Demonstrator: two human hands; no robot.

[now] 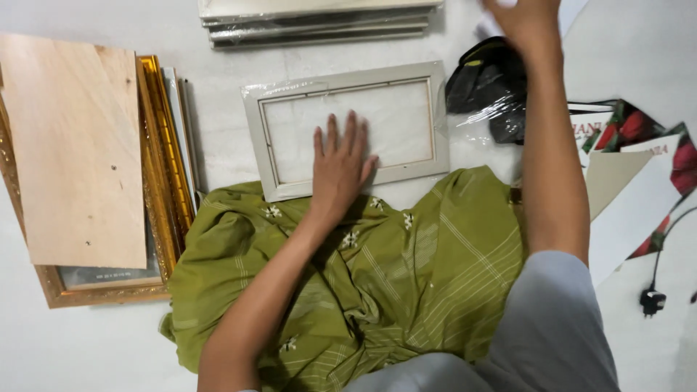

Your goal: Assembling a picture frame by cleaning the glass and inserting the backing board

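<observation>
On the white floor in front of my lap, my left hand point(340, 168) lies flat on the pale grey picture frame point(347, 129), fingers spread apart and pressing its lower rail and the back panel, not gripping anything. The frame is wrapped in clear plastic film and sits just beyond the green patterned cloth point(363, 276) over my knees, its near edge touching that cloth. My right hand point(524, 23) is stretched far forward to the top edge of view, near something white; its fingers are cut off there, so I cannot tell whether they are closed or open. Below that arm lies a crumpled black bag under clear film point(488, 91).

To do this well, I judge that the flat palm should keep even weight on the frame so it does not skid on the smooth floor while the other arm reaches, and the pressure should sit over the rail, not the thin centre panel.

To my left lies a plywood backing board point(72, 145) on gilt frames point(163, 160); more stacked frames point(319, 22) lie ahead.
</observation>
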